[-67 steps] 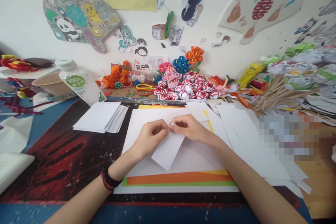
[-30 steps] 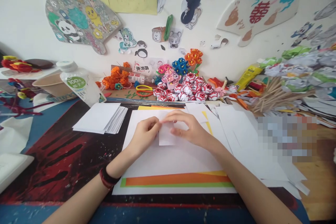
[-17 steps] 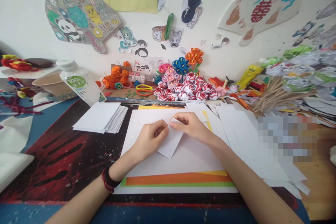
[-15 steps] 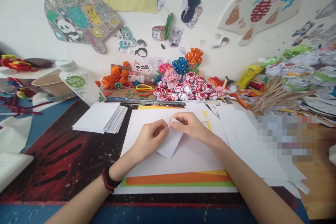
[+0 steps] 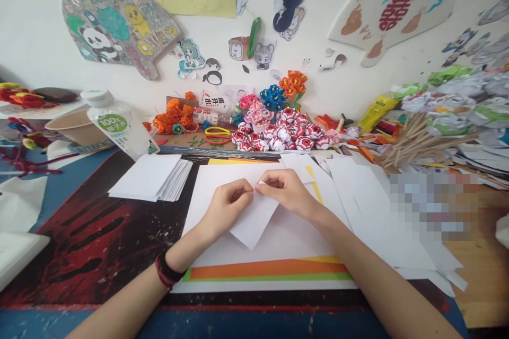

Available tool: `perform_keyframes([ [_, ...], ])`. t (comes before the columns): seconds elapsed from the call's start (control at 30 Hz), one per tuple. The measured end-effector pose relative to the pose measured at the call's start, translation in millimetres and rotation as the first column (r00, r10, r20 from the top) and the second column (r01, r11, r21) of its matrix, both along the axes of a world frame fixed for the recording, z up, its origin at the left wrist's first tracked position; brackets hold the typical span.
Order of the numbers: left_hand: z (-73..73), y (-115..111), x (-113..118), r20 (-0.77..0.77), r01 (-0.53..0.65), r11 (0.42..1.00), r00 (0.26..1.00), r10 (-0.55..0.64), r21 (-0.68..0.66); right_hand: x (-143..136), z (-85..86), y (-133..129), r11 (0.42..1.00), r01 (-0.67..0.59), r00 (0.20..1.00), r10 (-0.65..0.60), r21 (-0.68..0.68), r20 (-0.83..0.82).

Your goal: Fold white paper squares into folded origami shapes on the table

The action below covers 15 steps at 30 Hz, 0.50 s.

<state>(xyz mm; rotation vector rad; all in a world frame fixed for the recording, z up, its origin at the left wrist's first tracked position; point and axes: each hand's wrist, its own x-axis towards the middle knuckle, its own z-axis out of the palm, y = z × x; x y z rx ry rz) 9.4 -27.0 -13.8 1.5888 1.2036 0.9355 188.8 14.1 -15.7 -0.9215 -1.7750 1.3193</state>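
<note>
A small piece of white paper [image 5: 255,221] is held up between my two hands, one corner pointing down toward me. My left hand [image 5: 229,205] pinches its left side between thumb and curled fingers. Thumb and fingertips of my right hand [image 5: 285,189] grip its upper edge close by. Below both hands lies a large white sheet [image 5: 222,251] on top of orange paper [image 5: 254,270] and other coloured sheets. Part of the held paper is hidden behind my fingers.
Left of my hands is a stack of white paper squares [image 5: 145,177], with a white bottle [image 5: 119,124] behind it. Red-and-white paper flowers [image 5: 284,132] line the back. White paper strips [image 5: 374,212] and wooden sticks [image 5: 413,140] are on the right.
The held paper has tilted and shifted slightly left, its lower corner now nearer me and more of it showing. Both hands have barely moved and keep their pinch.
</note>
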Motion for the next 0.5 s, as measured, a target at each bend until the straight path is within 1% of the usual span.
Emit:
perform_keyframes([
  [0.13, 3.3, 1, 1, 0.020, -0.021, 1.000, 1.000, 0.022, -0.022, 5, 1.8, 5, 0.996, 0.086, 0.995, -0.084, 0.025, -0.049],
  [0.23, 5.5, 0, 0, 0.028, -0.019, 0.999, 0.999, 0.020, -0.037, 19, 4.9, 16, 0.979, 0.205, 0.974, -0.202, 0.017, -0.099],
  [0.3, 5.6, -1, 0, 0.016, -0.017, 0.999, 1.000, 0.018, -0.050, 31, 6.7, 25, 0.948, 0.319, 0.938, -0.315, 0.008, -0.144],
  [0.37, 4.8, -1, -2, -0.003, -0.021, 0.999, 1.000, 0.021, -0.048, 41, 7.4, 32, 0.889, 0.458, 0.866, -0.452, -0.023, -0.216],
  [0.4, 4.2, -1, -3, -0.010, -0.028, 0.999, 1.000, 0.027, -0.039, 44, 7.3, 35, 0.868, 0.495, 0.838, -0.490, -0.046, -0.240],
  [0.43, 3.6, 0, -4, -0.015, -0.042, 0.999, 0.999, 0.041, -0.022, 46, 6.7, 36, 0.860, 0.505, 0.827, -0.504, -0.066, -0.249],
  [0.5, 2.6, 1, -5, -0.028, -0.093, 0.995, 0.995, 0.093, 0.023, 44, 4.7, 35, 0.890, 0.449, 0.861, -0.455, -0.079, -0.227],
])
